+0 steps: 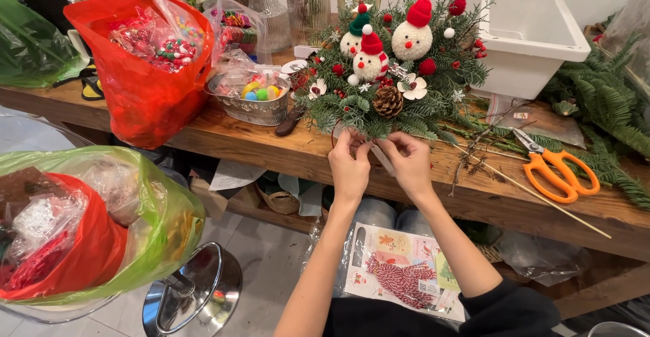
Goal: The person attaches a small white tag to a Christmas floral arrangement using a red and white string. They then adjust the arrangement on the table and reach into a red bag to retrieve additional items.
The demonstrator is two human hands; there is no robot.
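Both hands meet at the front lower edge of the arrangement, a mound of fir sprigs with 3 snowmen, a pine cone and red berries, standing on the wooden table; the left hand pinches at the greenery's rim with thumb and forefinger, and the right hand pinches a pale strip that runs down between the 2 hands; what the strip is cannot be told. Orange scissors lie to the right on the table, near a thin stick; a white tub stands behind them. Left of the arrangement sit a metal tin of coloured bits and a red bag. A packet of red-and-white twine rests on the person's lap; a green bag sits on a stool at left.
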